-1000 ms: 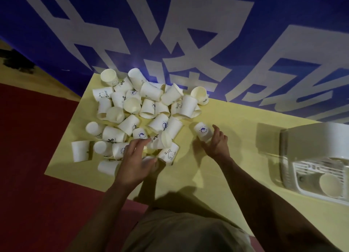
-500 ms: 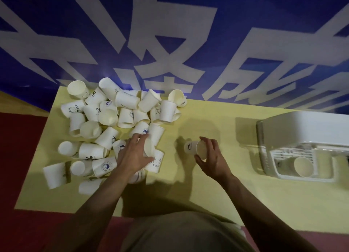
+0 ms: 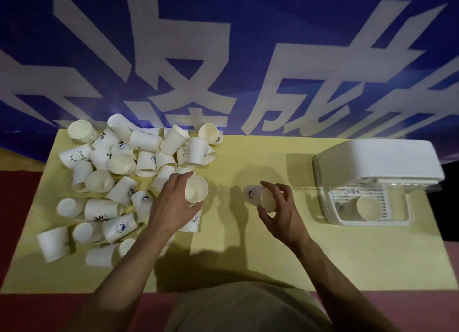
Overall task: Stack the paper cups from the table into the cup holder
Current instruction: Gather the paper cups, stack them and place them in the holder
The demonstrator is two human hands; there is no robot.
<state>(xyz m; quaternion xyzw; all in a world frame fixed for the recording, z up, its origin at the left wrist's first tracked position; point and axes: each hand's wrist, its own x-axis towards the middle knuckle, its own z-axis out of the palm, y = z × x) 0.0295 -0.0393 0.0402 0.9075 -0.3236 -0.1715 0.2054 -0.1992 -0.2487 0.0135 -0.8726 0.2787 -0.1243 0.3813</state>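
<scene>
- I see my left hand (image 3: 173, 205) at the right edge of the pile of paper cups (image 3: 119, 180), fingers curled round one white cup (image 3: 196, 188) whose open mouth faces up toward the camera.
- That cup sits at the pile's fringe, just above a printed cup (image 3: 195, 222) lying on its side under my palm; I cannot tell whether the gripped cup is lifted clear of the table.
- My right hand (image 3: 280, 212) is over the bare yellow table (image 3: 248, 262), well apart from the pile, and it grasps a second cup (image 3: 259, 197) between thumb and fingertips.
- This second cup is tilted on its side, its base pointing left and away, its rim turned toward my palm; a dark printed logo shows on its wall.
- The pile itself covers the left half of the table: cups lying on their sides, some upright, some upside down, many touching or overlapping, several bearing dark prints.
- The white cup holder (image 3: 372, 180) stands at the table's right end, well away from both hands.
- Inside its slatted lower opening I can make out a cup in the holder (image 3: 367, 207), its mouth turned toward me.
- Behind the table hangs a blue banner (image 3: 248, 58) with large white characters.
- A red floor (image 3: 22, 207) shows to the left of the table.
</scene>
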